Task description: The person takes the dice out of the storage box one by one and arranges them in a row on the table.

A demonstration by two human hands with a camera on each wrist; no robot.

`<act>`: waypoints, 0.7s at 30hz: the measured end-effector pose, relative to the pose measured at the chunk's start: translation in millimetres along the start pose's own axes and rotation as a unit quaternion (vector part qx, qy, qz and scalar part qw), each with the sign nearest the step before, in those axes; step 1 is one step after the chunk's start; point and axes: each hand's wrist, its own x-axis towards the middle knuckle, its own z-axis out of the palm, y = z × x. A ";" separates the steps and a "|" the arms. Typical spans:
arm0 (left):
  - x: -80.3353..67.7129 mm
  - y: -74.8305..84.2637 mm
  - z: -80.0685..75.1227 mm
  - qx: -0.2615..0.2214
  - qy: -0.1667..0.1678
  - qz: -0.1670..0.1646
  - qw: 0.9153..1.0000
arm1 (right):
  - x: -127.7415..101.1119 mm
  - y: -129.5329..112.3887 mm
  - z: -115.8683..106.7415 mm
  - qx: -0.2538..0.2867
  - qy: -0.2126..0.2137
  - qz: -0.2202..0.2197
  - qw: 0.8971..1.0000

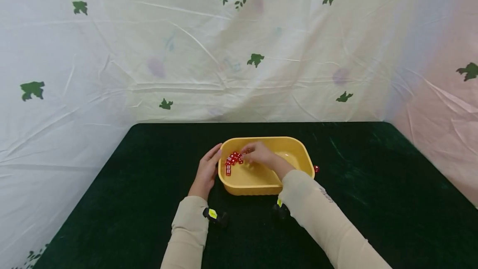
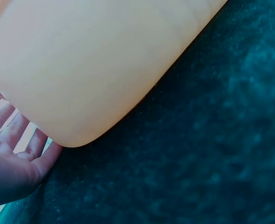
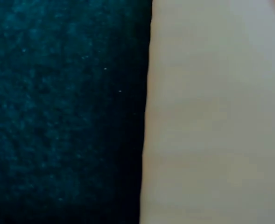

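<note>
A yellow plastic basin (image 1: 257, 189) with rounded corners stands on the dark green cloth. Several red dice (image 1: 228, 170) with white pips lie bunched at its left end, some in a short row. From outside, my left hand (image 1: 206, 171) rests against the basin's left wall; the left wrist view shows its fingers (image 2: 46, 161) extended along a corner. My right hand (image 1: 263, 155) reaches over the near rim into the basin, its bent fingertips right at the dice. Whether they pinch a die is too small to tell. The right wrist view shows only basin wall (image 3: 216, 116) and cloth.
One red die (image 1: 316, 168) lies outside the basin, by its right wall. Dark green cloth (image 1: 373, 186) covers the table on all sides. A pale curtain (image 1: 209, 69) with green leaf prints hangs behind and at both sides.
</note>
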 end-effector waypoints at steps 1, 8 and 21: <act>0.1 -0.1 -0.2 -0.001 0.000 0.000 1.000 | -0.1 0.1 0.9 0.001 0.002 0.008 1.000; -1.4 1.5 0.1 0.000 -0.002 0.001 1.000 | 0.2 0.8 6.3 0.002 0.017 0.039 0.999; -0.3 1.7 1.0 -0.001 0.001 0.000 1.000 | 4.9 5.0 8.1 -0.023 0.017 0.035 0.999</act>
